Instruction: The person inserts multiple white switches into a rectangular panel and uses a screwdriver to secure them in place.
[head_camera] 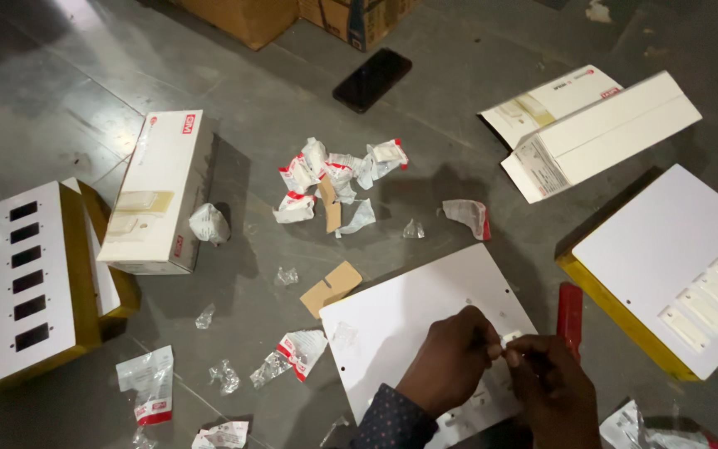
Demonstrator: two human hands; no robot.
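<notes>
a: over the near edge of the white panel, on the floor, both hands meet. the left hand and right hand pinch one small white part between their fingertips.

b: how closed are they?

a: both curled tight, thumb and forefinger nipped on the part, the other fingers folded in. neither palm is flat. the part sits just above the panel, between the two hands; whether it touches the panel i cannot tell.

b: what would make this go well, by your reckoning?

a: my judgement only: keep the grip at the fingertips, hold one hand steady and let the other do the fine work, low over the panel so a dropped piece lands on white and not among the wrappers. the part is too small to read its shape.

b: what lies around them?

a: a red tool just beside the panel's right edge, near the right hand. a cardboard scrap at the panel's far left corner. torn packets scattered across the middle of the floor. a white box to the left, a slotted plate at the left edge, another plate with fitted switches at the right, two open boxes beyond it, and a phone farther off.
</notes>
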